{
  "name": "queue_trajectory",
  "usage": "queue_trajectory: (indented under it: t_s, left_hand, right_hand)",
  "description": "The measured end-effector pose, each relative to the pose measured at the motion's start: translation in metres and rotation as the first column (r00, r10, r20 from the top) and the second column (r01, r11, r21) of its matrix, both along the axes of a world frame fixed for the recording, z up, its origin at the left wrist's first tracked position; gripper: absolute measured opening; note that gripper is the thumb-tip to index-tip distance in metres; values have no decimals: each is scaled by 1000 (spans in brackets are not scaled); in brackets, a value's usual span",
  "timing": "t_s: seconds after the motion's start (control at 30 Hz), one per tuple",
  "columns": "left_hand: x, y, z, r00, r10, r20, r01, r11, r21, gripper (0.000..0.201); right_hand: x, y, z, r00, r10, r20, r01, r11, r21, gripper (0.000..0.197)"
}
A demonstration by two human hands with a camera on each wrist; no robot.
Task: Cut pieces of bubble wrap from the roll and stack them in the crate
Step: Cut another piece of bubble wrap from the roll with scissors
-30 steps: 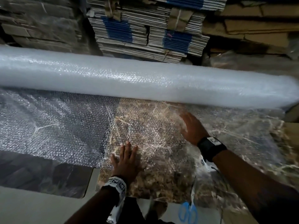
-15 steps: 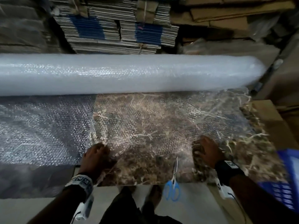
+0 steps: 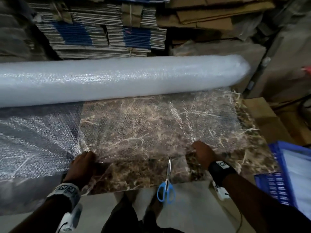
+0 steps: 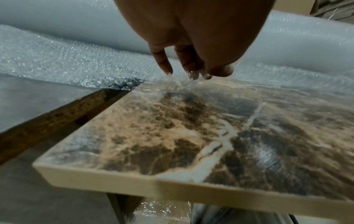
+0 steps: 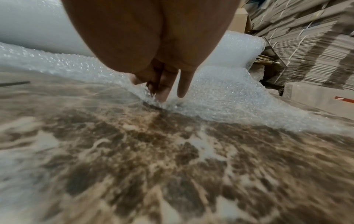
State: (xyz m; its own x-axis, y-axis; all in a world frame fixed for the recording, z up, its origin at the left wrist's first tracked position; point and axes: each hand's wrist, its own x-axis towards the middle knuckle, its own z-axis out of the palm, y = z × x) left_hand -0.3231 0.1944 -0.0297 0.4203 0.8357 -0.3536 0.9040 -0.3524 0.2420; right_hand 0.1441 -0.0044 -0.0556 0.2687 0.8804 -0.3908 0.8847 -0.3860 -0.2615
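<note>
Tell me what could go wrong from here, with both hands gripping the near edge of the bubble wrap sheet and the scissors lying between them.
1. The left hand and right hand pinch the bubble wrap sheet at separate points; uneven pulling could skew it off the roll.
2. The scissors overhang the marble slab edge; dragging the sheet further could knock them off.
3. The thin film might tear at the fingertips.

bare forearms, a black wristband and white wrist cameras.
</note>
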Motion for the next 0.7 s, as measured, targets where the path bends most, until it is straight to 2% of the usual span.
queue_trajectory:
  t_s: [0.03, 0.13, 0.17, 0.23, 0.37, 0.4, 0.5, 0.6, 0.7]
  left_hand:
    - [-1, 0, 1, 1000, -1, 16, 0, 999, 34, 25]
    - [-1, 0, 5, 999, -22, 43, 17, 993, 121, 15]
    - [-1, 1, 6, 998, -34, 48, 27, 991, 134, 16]
    - [-1, 1, 6, 998, -49, 50, 40, 987, 158, 19]
    - [-4, -3, 6, 998, -64, 27, 59, 984, 168, 20]
    - [-6, -4, 5, 998, -66, 21, 62, 984, 165, 21]
    - [-12, -10, 1, 997, -74, -6, 74, 988, 138, 24]
    - [-13, -18, 1, 998, -60, 2, 59, 991, 116, 22]
    - [-12, -28, 4, 999, -37, 6, 37, 996, 87, 18]
  right_hand:
    - [-2, -4, 3, 999, -25, -41, 25, 1000, -1, 52]
    - [-8, -14, 19, 996, -23, -85, 12, 992, -129, 92]
    - [-9, -16, 20, 996, -32, -86, 19, 988, -154, 96]
    - [-14, -18, 24, 992, -92, -88, 78, 986, -148, 87]
    - [-17, -23, 23, 974, -162, -158, 162, 987, -15, 39]
    - [-18, -25, 22, 972, -155, -174, 158, 987, 5, 33]
    - [-20, -30, 22, 975, -135, -176, 142, 990, 25, 25]
    - [-23, -38, 25, 983, -95, -157, 102, 994, 36, 33]
    - [-25, -44, 27, 986, -107, -125, 106, 994, -16, 25]
